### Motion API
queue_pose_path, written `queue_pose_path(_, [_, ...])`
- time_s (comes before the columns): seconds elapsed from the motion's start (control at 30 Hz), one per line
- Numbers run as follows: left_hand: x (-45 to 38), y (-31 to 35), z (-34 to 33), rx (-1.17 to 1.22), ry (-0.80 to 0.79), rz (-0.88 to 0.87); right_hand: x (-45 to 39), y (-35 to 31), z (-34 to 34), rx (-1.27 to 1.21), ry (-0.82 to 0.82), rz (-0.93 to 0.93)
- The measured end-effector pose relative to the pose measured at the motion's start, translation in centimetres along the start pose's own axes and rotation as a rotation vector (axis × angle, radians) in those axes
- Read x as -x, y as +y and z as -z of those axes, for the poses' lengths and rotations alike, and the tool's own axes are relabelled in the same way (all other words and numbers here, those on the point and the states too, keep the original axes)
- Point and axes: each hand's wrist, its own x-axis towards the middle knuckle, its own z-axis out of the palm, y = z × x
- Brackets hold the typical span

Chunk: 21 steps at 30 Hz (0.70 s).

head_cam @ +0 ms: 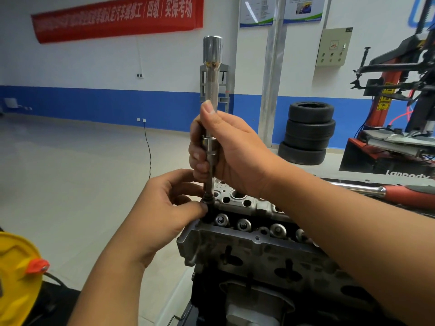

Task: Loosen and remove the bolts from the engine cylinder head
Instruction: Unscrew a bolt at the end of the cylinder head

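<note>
Head view showed the right hand (226, 151) wrapped around a long socket extension (211, 95) standing upright, while the left hand (164, 203) pinched the bolt (207, 201) at its lower tip, just at the near-left corner of the cylinder head (247, 252). From where I stood, it looked like the lift-out step for that bolt (loosening seemed done there). Next I judged it needed a straight upward pull, then freeing the bolt from the tool; a red-handled wrench (388, 192) lay behind the forearm.
</note>
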Motion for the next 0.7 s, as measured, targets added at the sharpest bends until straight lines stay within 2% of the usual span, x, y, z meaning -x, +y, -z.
queue_pose_path(0.37, [-0.6,-0.2,-1.1,-0.181,0.109,-0.034,-0.2,0.5,0.3,-0.014,-0.009,0.024])
queue_pose_path(0.7, [-0.2,0.4,-1.7,-0.193,0.208,0.013,-1.1,-0.1,-0.3,0.047,0.006,-0.103])
